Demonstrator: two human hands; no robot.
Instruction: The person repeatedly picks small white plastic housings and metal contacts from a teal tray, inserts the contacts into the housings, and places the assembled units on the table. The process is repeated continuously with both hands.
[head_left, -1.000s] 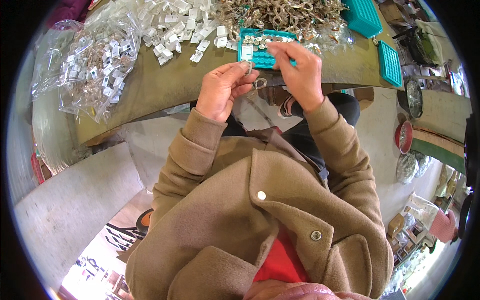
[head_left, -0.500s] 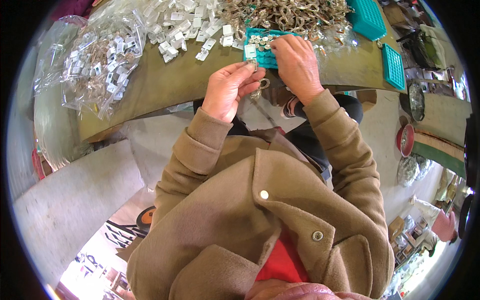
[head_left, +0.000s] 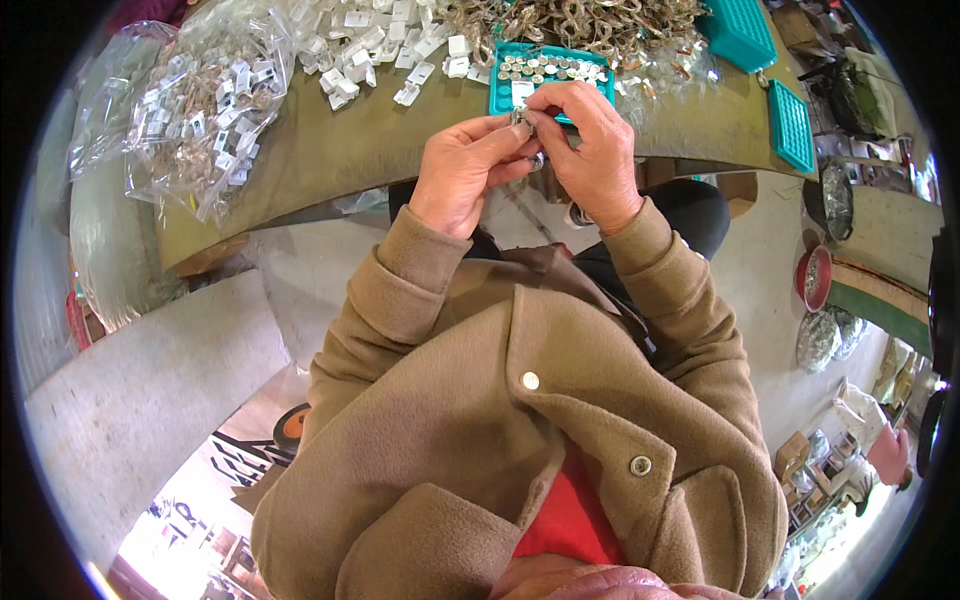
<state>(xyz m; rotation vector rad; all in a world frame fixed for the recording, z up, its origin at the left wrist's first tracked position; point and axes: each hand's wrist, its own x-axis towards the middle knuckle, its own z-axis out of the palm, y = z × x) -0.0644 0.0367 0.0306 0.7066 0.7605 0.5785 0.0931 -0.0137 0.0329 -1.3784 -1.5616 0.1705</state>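
Above the table's near edge, my left hand pinches a small white plastic case with its lid flipped up. A small coil of wire shows below the left fingers. My right hand is closed, its thumb and fingertips meeting at the case's lower part; whatever they grip is hidden. Just beyond both hands lies a teal tray, partly covered by the right hand. Several silver button cells sit in it.
White plastic cases lie heaped behind on the table, beside a pile of coiled wires. A clear bag of cases stands at left. More teal trays are stacked far right, with a single teal tray nearer.
My right hand has moved from the button cells in the tray toward me, to the case in my left hand. More of the cells now show.
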